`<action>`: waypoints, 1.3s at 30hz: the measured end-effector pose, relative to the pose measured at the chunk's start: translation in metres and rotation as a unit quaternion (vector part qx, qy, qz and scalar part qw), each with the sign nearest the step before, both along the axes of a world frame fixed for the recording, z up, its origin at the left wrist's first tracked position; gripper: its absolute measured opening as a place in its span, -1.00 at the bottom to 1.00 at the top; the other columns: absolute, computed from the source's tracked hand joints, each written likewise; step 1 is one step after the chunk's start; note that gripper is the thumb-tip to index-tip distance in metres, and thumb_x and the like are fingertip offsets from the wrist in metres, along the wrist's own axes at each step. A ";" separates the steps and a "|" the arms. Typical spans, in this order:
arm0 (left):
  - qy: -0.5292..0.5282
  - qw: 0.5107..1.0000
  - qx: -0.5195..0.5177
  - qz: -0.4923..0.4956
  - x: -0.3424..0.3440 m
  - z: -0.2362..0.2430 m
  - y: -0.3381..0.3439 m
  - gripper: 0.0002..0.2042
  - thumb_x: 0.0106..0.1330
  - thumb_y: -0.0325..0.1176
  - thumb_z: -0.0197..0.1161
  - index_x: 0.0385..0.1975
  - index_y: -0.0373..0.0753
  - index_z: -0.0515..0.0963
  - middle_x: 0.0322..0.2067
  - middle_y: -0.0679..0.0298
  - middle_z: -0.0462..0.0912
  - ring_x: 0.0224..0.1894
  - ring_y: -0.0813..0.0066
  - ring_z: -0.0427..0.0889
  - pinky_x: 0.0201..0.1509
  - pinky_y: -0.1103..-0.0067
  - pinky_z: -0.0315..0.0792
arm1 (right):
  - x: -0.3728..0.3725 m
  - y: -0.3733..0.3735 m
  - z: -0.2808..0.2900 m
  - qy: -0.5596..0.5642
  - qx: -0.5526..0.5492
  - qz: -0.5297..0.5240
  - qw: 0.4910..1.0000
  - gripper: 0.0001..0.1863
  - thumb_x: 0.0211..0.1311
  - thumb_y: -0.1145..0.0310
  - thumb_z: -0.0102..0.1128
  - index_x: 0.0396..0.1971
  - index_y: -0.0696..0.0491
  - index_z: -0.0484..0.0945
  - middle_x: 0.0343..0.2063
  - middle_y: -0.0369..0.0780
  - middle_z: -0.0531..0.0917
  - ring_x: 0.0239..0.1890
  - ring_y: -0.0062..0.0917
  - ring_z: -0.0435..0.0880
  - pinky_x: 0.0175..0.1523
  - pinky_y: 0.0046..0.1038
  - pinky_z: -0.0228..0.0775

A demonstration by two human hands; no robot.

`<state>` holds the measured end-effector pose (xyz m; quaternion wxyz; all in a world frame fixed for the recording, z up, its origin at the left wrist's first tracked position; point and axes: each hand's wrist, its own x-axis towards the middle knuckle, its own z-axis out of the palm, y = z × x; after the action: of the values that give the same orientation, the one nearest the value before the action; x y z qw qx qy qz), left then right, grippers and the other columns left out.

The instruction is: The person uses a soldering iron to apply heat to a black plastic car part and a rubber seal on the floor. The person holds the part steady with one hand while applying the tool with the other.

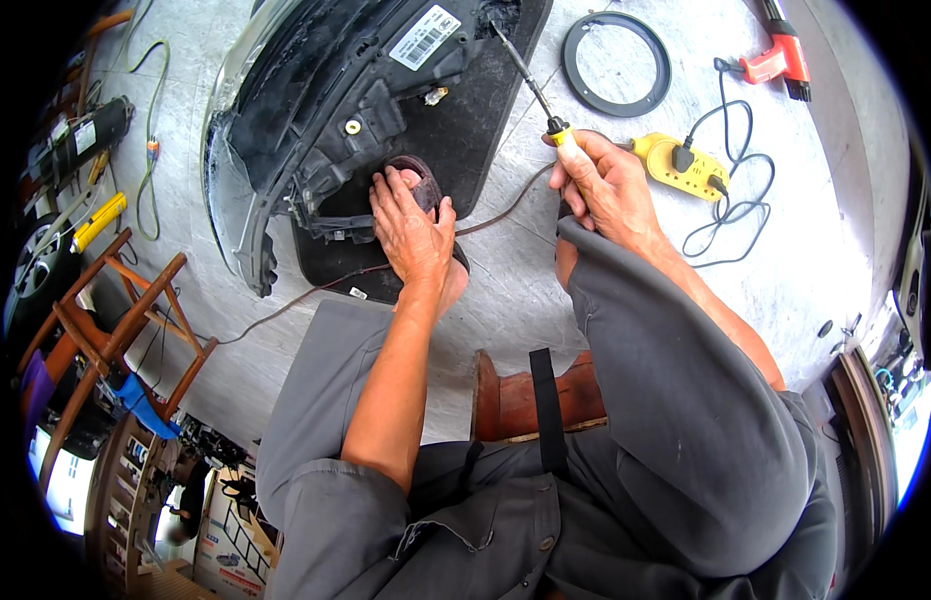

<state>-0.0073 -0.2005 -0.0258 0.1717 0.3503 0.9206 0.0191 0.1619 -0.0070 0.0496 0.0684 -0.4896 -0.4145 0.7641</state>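
A large black car headlight housing (335, 110) lies face down on a black mat (475, 130) on the concrete floor. My left hand (410, 225) rests flat near the housing's lower edge, on a sandalled foot. My right hand (605, 185) grips the yellow handle of a long screwdriver (530, 85). Its shaft points up and left into the top of the housing. I sit on a low wooden stool (525, 395) in grey work clothes.
A black rubber ring (615, 62) lies to the right of the mat. A yellow power strip (680, 165) with black cords and a red tool (775, 60) lie at the upper right. A wooden folding frame (115, 320) stands at left, with tools beyond it.
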 end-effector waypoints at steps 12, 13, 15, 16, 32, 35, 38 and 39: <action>0.001 1.000 -0.002 -0.003 0.000 -0.001 0.000 -0.05 0.17 -0.12 0.46 0.48 -0.31 0.05 0.44 -0.09 0.15 0.49 -0.09 0.12 0.48 0.14 0.19 | 0.000 -0.005 -0.004 -0.010 -0.008 0.016 1.000 -0.73 0.54 0.24 0.09 -0.06 0.14 0.61 -0.46 -0.35 0.64 -0.64 -0.82 0.38 -0.61 -0.68 0.20; 0.001 1.000 -0.004 -0.003 0.000 0.000 -0.001 -0.05 0.17 -0.12 0.46 0.48 -0.31 0.05 0.44 -0.09 0.15 0.49 -0.09 0.12 0.48 0.14 0.19 | 0.000 -0.005 -0.003 -0.015 -0.005 0.022 1.000 -0.73 0.54 0.24 0.09 -0.06 0.13 0.61 -0.46 -0.35 0.64 -0.64 -0.82 0.38 -0.61 -0.68 0.20; 0.002 1.000 -0.005 -0.003 0.000 0.000 -0.001 -0.06 0.18 -0.12 0.46 0.48 -0.31 0.05 0.44 -0.09 0.15 0.49 -0.08 0.12 0.48 0.15 0.18 | 0.000 -0.005 0.000 -0.024 0.004 0.030 0.999 -0.73 0.54 0.24 0.09 -0.07 0.13 0.61 -0.46 -0.35 0.63 -0.64 -0.81 0.39 -0.60 -0.67 0.20; 0.003 1.000 -0.005 -0.003 0.000 0.000 0.000 -0.06 0.18 -0.12 0.46 0.48 -0.31 0.05 0.44 -0.08 0.15 0.49 -0.08 0.12 0.48 0.15 0.18 | 0.001 -0.005 0.001 -0.027 0.008 0.034 0.999 -0.73 0.54 0.24 0.09 -0.07 0.13 0.61 -0.46 -0.35 0.63 -0.63 -0.81 0.39 -0.60 -0.67 0.19; 0.007 1.000 0.007 -0.002 0.000 -0.001 -0.001 -0.06 0.16 -0.11 0.47 0.47 -0.29 0.09 0.43 -0.11 0.19 0.46 -0.12 0.18 0.46 0.13 0.22 | 0.002 -0.003 -0.019 -0.063 0.185 0.046 0.980 -0.70 0.46 0.28 0.20 0.01 0.18 0.60 -0.43 -0.25 0.65 -0.42 -0.63 0.56 -0.29 -0.50 0.40; 0.010 1.000 0.014 -0.006 0.000 -0.001 -0.001 -0.07 0.16 -0.11 0.47 0.47 -0.30 0.09 0.43 -0.11 0.19 0.46 -0.13 0.18 0.47 0.12 0.22 | 0.001 -0.004 -0.023 -0.058 0.193 0.037 0.979 -0.70 0.46 0.30 0.20 0.02 0.19 0.59 -0.44 -0.23 0.65 -0.36 -0.60 0.58 -0.21 -0.47 0.44; 0.009 1.000 0.008 -0.004 0.000 -0.001 -0.001 -0.06 0.16 -0.10 0.47 0.47 -0.30 0.09 0.43 -0.12 0.19 0.46 -0.13 0.18 0.47 0.12 0.22 | 0.001 -0.006 -0.028 -0.056 0.184 0.025 0.981 -0.71 0.46 0.30 0.19 0.02 0.18 0.60 -0.45 -0.24 0.65 -0.37 -0.62 0.57 -0.22 -0.49 0.43; 0.009 1.000 0.008 -0.005 0.000 -0.001 -0.001 -0.06 0.16 -0.10 0.47 0.47 -0.30 0.09 0.43 -0.12 0.19 0.46 -0.13 0.18 0.46 0.12 0.22 | 0.001 -0.007 -0.029 -0.052 0.187 0.021 0.981 -0.71 0.47 0.30 0.18 0.02 0.18 0.60 -0.45 -0.25 0.65 -0.39 -0.63 0.55 -0.24 -0.49 0.42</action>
<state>-0.0070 -0.2013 -0.0271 0.1609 0.3563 0.9201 0.0230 0.1630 -0.0135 0.0206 0.1213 -0.4986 -0.5631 0.6478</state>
